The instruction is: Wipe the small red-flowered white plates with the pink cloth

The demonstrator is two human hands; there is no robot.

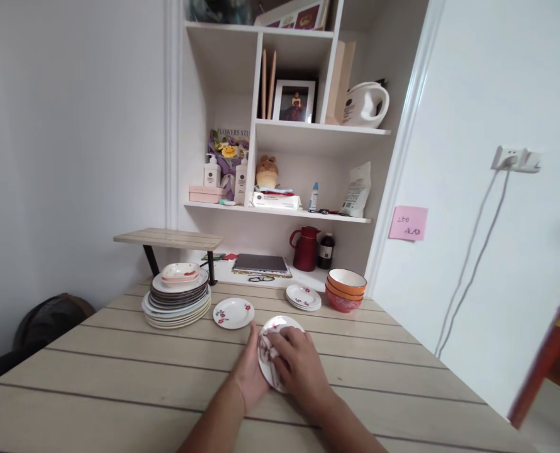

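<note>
A small white plate (284, 323) with red flowers is tilted up over the table's near middle. My left hand (252, 371) grips it by its left edge, thumb at the rim and the other fingers hidden beneath. Against the plate's face my right hand (299, 365) presses a crumpled pale cloth (267, 352), fingers bent over it. Just beyond my left hand a matching flowered plate (233, 313) lies flat. Farther right sits a short stack of the same small plates (303, 297).
At the back left stands a tall stack of plates (176, 308) beside a small raised shelf (167, 238). Several nested bowls (346, 289) stand at the back right. Behind them are a red jug (305, 248), a dark bottle (326, 250), a laptop (261, 263) and glasses (261, 279).
</note>
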